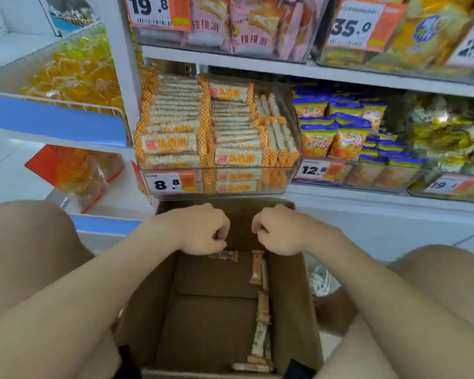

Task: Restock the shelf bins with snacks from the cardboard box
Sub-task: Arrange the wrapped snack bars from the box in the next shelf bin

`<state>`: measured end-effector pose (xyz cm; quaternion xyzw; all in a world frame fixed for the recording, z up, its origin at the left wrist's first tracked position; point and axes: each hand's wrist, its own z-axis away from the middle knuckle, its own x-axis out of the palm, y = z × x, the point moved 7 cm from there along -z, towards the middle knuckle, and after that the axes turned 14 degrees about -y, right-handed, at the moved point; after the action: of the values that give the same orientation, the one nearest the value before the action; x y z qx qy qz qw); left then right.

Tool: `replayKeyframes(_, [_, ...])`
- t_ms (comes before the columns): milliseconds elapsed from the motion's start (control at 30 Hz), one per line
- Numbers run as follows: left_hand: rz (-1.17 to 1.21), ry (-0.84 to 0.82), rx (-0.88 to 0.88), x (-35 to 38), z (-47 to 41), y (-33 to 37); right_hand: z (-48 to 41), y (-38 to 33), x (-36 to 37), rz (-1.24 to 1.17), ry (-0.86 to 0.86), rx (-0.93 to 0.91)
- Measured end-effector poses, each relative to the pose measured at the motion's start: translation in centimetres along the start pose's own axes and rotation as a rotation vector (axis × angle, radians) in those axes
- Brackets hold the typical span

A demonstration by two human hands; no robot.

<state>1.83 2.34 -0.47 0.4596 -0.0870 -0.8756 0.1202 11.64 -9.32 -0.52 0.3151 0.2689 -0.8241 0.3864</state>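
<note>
Bare knees (25,255) were noted at either side, with the cardboard box (153,310) set on the floor between them, flaps open. Both forearms were stretched over it.

Left hand (203,228) was held above the box's far end, fingers curled downward. One snack bar (223,255) lay just under them; whether the grip was closed on it could not be told.

Right hand (279,229) was held level with the left, apart from it, its grip curled tight with nothing seen inside.

More loose bars (263,310) were strung along the box's right wall.

Directly beyond the box, the clear shelf bin (257,167) was stacked nearly full with matching orange-and-white bars, and a price tag (170,183) reading 8.8 was fixed to its front. Blue-and-yellow packets (340,138) were recorded in the next bin to the right.
</note>
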Motion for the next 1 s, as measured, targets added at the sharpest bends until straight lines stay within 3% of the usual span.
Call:
replayKeyframes(100, [-0.023,-0.035,-0.086,3.8,-3.6,-1.4,-3.4,1.2,4.9,-0.11,-0.013,0.095])
replayKeyframes(200, [0.137,0.034,-0.082,7.0,-7.1,-2.8,-6.5,2.4,9.6,-0.288,0.078,0.175])
replayKeyframes(267, [0.196,0.047,-0.118,9.6,-9.1,-4.1,-9.3,3.4,13.6,-0.38,0.017,0.245])
replayKeyframes(400, [0.167,-0.145,-0.282,15.9,-13.3,-7.8,-14.5,4.8,19.5,-0.475,-0.13,0.318])
replayKeyframes(500, [0.213,-0.184,-0.345,18.3,-16.3,-9.8,-18.3,5.6,22.0,-0.56,-0.164,0.342])
replayKeyframes(733, [0.286,-0.189,-0.361,22.5,-22.1,-11.6,-23.7,7.9,25.3,-0.557,-0.176,0.451])
replayKeyframes(833, [0.254,-0.216,-0.315,23.9,-24.1,-12.1,-25.6,8.7,26.8,-0.451,-0.26,0.432])
replayKeyframes(1000, [0.213,-0.228,-0.375,26.5,-25.6,-14.2,-26.0,7.4,27.2,-0.366,-0.183,0.322])
